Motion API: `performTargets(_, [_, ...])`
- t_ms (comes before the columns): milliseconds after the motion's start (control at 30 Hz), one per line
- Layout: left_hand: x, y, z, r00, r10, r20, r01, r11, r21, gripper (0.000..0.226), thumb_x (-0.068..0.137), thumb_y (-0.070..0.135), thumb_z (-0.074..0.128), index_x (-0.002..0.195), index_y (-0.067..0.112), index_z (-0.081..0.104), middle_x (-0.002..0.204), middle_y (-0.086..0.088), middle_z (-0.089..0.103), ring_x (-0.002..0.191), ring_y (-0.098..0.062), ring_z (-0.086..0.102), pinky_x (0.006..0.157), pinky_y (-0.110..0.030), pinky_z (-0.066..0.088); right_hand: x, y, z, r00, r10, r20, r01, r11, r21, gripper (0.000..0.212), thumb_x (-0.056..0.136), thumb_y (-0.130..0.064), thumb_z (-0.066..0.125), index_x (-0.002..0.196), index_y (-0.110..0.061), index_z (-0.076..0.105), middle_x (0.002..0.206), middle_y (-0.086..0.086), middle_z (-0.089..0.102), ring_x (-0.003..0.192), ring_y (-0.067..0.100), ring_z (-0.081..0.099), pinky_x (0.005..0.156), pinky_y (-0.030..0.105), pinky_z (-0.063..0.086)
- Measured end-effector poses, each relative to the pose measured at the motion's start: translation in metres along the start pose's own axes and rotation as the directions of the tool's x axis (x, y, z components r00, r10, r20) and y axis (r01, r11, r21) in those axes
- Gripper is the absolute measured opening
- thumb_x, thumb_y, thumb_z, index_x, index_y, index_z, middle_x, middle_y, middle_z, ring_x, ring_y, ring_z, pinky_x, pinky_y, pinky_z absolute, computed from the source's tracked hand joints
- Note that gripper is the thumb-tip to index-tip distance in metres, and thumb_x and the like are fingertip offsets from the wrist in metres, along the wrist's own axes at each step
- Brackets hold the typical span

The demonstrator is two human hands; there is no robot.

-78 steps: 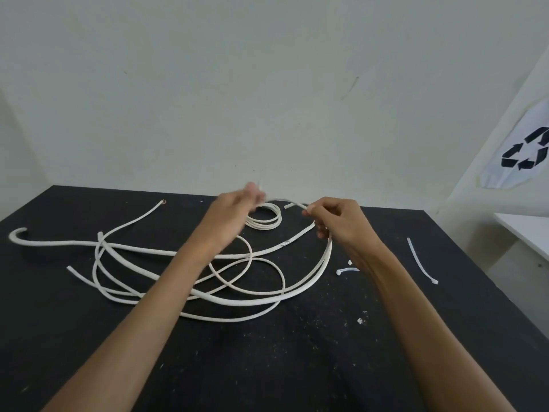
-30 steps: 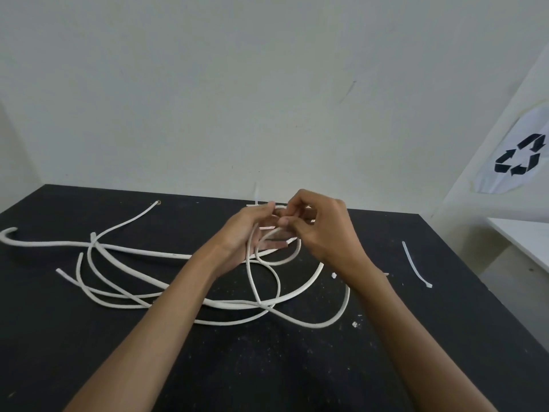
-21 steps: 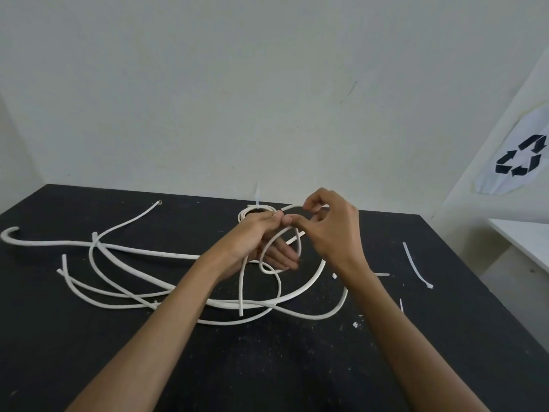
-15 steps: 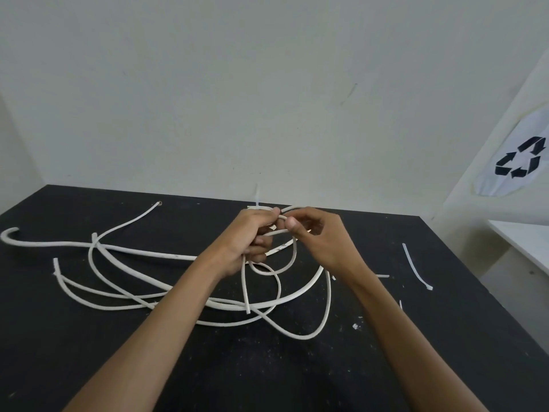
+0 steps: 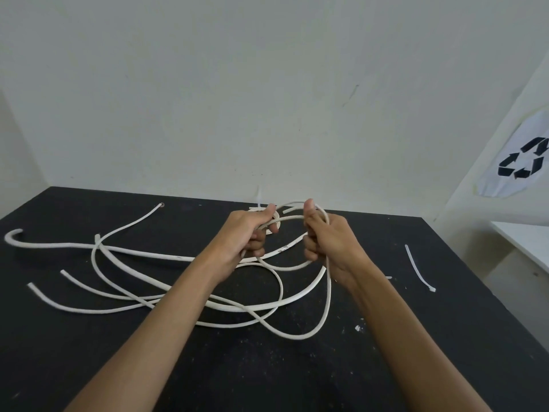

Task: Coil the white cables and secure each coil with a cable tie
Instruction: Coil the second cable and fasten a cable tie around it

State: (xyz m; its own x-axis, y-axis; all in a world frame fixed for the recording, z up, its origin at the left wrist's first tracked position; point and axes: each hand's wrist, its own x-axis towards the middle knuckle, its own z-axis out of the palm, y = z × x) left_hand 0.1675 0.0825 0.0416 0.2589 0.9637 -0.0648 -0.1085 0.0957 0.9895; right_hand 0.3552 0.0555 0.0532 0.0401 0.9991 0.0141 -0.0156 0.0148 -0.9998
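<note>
Above the middle of the black table I hold a loop of thin white cable between both hands. My left hand grips the loop's left side, fingers curled round it. My right hand grips the right side, thumb up. The cable's slack hangs from my right hand and trails over the table. Behind my left hand lies a small finished coil, mostly hidden, with a tie tail sticking up. Thicker white cables sprawl to the left. A loose cable tie lies at the right.
The table meets a pale wall at the back. Its right edge drops off beside a white surface. A recycling sign hangs on the right wall. White scraps dot the table near my right forearm.
My hands have drawn apart, stretching the small loop wider between them. The slack loop on the table has slid nearer and to the right.
</note>
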Motion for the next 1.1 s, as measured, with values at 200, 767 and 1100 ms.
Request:
performTargets(200, [0.004,-0.007,-0.004,0.99,0.019,-0.143,-0.042,0.986,-0.159,0.04,0.103,0.032,0.069,0.073,0.007,0.061,0.058,0.002,0.019,0.05,-0.012,0.016,0.042,-0.023,0.019,0.001,-0.006,-0.009,0.994,0.006,0.114,0.0,0.999,-0.053,0.049,0.106,-0.052,0.057,0.079,-0.01,0.054,0.061,0.002,0.027,0.049,0.014,0.023,0.042,0.025,0.03])
performTargets(767, [0.0,-0.006,0.007,0.998,0.011,-0.057,-0.009,0.999,0.048,0.04,0.114,0.037,0.046,0.079,0.018,0.047,0.06,0.002,0.02,0.049,-0.013,0.015,0.04,-0.024,0.02,0.006,-0.007,-0.005,0.967,-0.105,0.232,0.226,0.774,-0.591,0.057,0.107,-0.057,0.052,0.097,-0.003,0.065,0.064,0.002,0.045,0.046,0.015,0.048,0.047,0.036,0.051])
performTargets(1100, [0.006,-0.016,-0.003,0.999,-0.04,0.01,0.04,0.998,0.048,0.046,0.113,0.035,0.045,0.07,0.02,0.049,0.062,0.003,0.02,0.051,-0.013,0.016,0.042,-0.024,0.025,0.003,-0.004,-0.009,0.982,0.126,0.138,-0.108,0.986,-0.13,0.036,0.113,-0.039,0.051,0.084,-0.017,0.053,0.063,-0.003,0.025,0.05,0.013,0.019,0.045,0.026,0.018])
